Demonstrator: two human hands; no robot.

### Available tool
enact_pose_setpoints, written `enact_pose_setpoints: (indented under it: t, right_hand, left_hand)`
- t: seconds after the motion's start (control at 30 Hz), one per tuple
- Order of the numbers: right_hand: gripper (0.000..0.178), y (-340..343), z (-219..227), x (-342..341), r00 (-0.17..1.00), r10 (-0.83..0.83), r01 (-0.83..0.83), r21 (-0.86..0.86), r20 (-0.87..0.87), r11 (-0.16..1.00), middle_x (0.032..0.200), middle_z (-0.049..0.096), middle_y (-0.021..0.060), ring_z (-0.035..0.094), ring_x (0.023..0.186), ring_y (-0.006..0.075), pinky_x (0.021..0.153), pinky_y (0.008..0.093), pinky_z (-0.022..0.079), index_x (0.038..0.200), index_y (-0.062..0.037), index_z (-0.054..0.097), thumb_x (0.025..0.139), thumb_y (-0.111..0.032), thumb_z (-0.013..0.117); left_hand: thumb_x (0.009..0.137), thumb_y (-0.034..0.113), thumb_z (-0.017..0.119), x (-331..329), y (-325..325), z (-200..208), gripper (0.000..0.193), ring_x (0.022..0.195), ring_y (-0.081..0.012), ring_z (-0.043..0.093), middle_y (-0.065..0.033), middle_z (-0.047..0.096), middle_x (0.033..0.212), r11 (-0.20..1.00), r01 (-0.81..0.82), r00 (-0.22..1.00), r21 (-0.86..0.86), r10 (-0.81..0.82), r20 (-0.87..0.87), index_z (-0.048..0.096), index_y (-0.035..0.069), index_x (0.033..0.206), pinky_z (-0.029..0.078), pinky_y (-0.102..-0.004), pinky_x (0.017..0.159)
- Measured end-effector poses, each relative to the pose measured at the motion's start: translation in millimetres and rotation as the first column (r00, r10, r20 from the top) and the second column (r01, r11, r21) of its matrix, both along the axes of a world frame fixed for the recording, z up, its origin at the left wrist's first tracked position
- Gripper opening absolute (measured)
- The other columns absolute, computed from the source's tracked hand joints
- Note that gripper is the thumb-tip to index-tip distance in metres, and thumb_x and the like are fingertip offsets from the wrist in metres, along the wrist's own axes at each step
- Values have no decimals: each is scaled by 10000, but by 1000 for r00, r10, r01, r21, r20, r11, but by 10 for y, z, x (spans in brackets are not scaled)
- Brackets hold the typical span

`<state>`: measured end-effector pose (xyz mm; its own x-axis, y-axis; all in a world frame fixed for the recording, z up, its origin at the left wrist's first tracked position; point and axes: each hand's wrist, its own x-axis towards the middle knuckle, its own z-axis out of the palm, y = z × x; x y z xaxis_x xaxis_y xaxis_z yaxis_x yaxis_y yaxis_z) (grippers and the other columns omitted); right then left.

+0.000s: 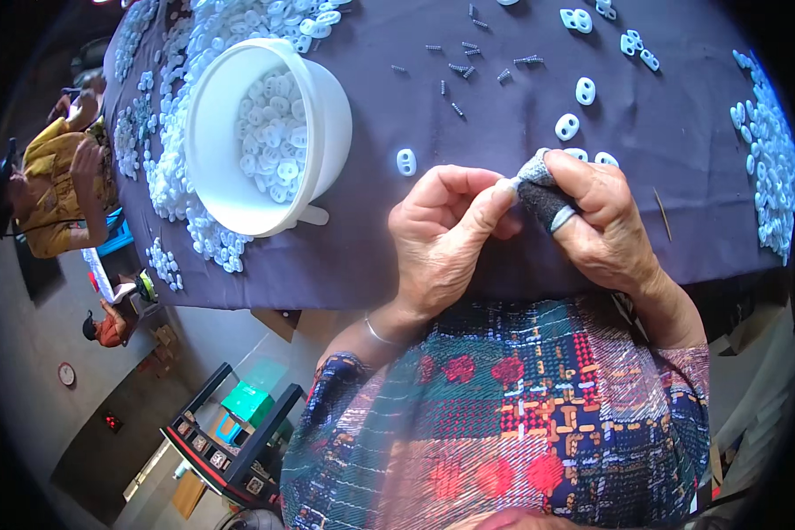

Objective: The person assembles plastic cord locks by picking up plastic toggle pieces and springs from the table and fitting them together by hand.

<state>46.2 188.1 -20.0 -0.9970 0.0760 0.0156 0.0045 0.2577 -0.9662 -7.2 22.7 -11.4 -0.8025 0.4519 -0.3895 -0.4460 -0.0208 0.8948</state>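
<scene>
Fingers (484,212) of left hand (433,234) and right hand (602,221) pinch what looks like a white piece (513,183), mostly hidden where their tips meet over the table's (362,274) near side; bulky right-finger wraps (539,204) could dull grip, letting it slip.

Grey workroom around a cloth-covered table (698,115)
A dark purple-grey cloth (380,261) drapes the table; off to the left, a round, pale-faced clock (66,374) hangs on a grey wall (35,375), near a dark panel (146,411) showing a small red light (112,422). Brown cardboard boxes (162,340) sit by the pale grey floor (225,331), and a black-framed stand (272,428) surrounds a green box (249,402).
</scene>
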Motion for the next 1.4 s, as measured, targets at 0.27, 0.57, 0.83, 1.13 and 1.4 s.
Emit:
enact_pose_setpoints:
  t: [0.27,0.57,0.83,1.13,1.4]
  right_hand:
    - [91,-7,30,-18,995,-18,24,66,-97,998,704,562,84,563,616,208,580,300,411,868,8,556,805,-9,620]
    - [104,68,41,-10,999,41,-39,105,-18,994,741,581,100,573,680,235,633,313,426,878,7,567,806,-25,635]
    - [94,-1,3,18,999,-15,18,-61,49,998,730,577,47,559,681,146,610,283,424,911,19,585,828,-12,615]
    - [92,-31,11,7,997,-30,39,-131,76,991,693,558,-11,455,464,26,406,199,347,969,6,587,880,-13,576]
    - [100,-85,0,-18,999,-44,45,-41,24,998,697,565,8,508,493,57,423,224,368,935,14,590,835,23,589]
  left_hand:
    - [884,65,655,-32,-4,-38,136,743,-151,663,-97,673,864,994,-39,999,107,36,30,602,-11,984,536,-244,658]
    - [870,40,663,1,3,24,100,687,-113,634,-72,677,832,1000,-11,1000,10,11,-9,625,-10,948,513,-223,647]
    - [866,30,663,21,8,-22,105,664,-122,630,-75,672,826,996,-71,997,52,71,6,627,-14,954,520,-236,630]
    - [870,33,660,18,16,21,108,653,-123,631,-79,674,827,995,-97,995,36,96,32,626,-14,962,520,-232,619]
    - [888,45,646,70,34,-63,138,715,-126,633,-88,656,871,985,-139,990,99,142,-19,588,-26,991,531,-232,669]
